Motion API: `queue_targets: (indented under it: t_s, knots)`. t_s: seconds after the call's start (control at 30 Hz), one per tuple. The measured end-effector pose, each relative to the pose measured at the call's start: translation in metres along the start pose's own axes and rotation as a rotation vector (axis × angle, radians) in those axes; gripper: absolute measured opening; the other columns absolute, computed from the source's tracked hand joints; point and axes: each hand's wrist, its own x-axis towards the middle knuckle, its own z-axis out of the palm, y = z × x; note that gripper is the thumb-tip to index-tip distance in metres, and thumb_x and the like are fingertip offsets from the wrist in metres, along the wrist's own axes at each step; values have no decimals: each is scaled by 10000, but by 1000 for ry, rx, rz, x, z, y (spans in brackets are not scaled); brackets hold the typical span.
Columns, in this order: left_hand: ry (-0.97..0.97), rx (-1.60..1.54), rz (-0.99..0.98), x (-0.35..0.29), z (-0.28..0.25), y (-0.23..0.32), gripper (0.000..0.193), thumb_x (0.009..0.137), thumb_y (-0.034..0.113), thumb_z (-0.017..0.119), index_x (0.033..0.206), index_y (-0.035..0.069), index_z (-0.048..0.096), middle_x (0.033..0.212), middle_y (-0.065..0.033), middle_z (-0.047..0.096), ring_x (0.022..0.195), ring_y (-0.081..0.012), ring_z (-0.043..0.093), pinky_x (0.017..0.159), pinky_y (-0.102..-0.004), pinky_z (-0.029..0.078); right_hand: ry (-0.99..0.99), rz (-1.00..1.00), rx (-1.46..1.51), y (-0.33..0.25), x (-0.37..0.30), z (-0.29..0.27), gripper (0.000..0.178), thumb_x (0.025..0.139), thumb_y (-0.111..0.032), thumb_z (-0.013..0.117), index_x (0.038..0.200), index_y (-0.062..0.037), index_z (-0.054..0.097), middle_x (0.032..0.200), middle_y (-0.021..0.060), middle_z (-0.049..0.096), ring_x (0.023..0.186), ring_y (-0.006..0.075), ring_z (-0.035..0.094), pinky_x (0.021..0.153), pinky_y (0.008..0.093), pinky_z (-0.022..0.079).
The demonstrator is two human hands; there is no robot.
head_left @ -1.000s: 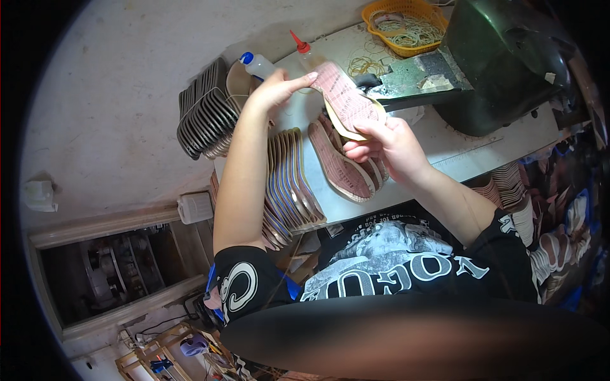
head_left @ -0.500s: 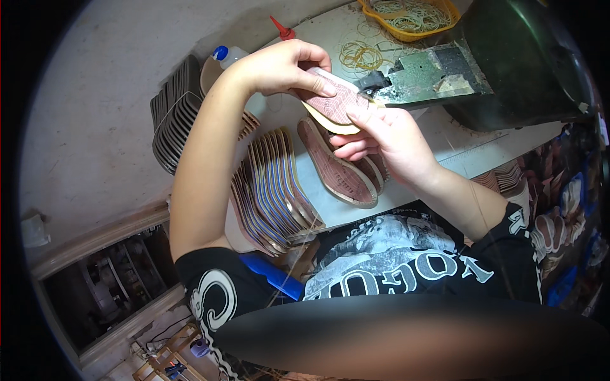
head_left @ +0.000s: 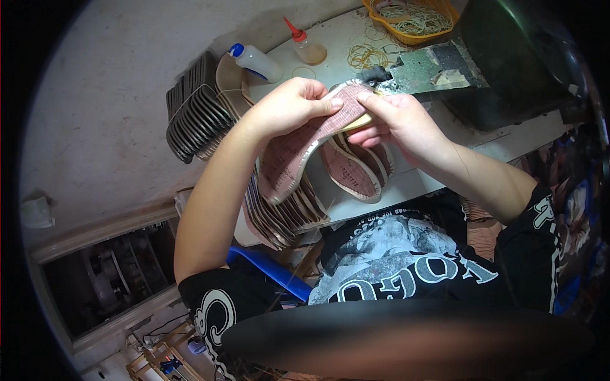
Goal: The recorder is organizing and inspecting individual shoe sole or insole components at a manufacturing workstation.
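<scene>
Both hands hold one pinkish insole [head_left: 284, 166] with a pale stitched rim, its wide end hanging toward the lower left. My left hand [head_left: 292, 108] pinches its narrower part, thumb on top and fingers beneath. My right hand [head_left: 403, 124] grips the far end between thumb and fingers, where a yellowish edge [head_left: 357, 122] shows underneath. That end lies beside a small black part [head_left: 377, 74] of a green machine arm [head_left: 422, 73]; whether they touch I cannot tell. Below the hands, similar insoles [head_left: 356, 174] rest on the white table.
Left of these leans a row of layered insoles [head_left: 292, 216], with banded dark soles [head_left: 194, 111] farther left. A blue-capped bottle [head_left: 257, 62] and a red-nozzled bottle [head_left: 310, 49] stand behind. Loose rubber bands [head_left: 367, 58] lie near a yellow basket [head_left: 406, 37]. A large green machine body [head_left: 508, 70] fills the right.
The insole has turned in my hands, so its wide end now swings out toward the lower left, over the row. My left hand has come lower, uncovering the two bottles.
</scene>
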Motion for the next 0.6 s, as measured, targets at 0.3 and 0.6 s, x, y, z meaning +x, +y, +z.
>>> queue_targets:
  t_s: [0.3,0.6]
  knots:
    - [184,-136,-101,-12,27,3,327,860,356,662,725,59,635,601,6,566,480,-72,459,456,-224,348,18,-25,5,-4,-4,2,271,927,-271,544,941,-8,606,884,107,665,702,143,667,585,211,531]
    - [189,-201,-152,-3,38,8,427,879,415,626,633,65,616,496,-58,588,353,-74,448,365,-193,339,-118,8,-209,-12,-22,-25,234,874,-222,628,930,6,629,785,36,630,683,70,561,635,234,466]
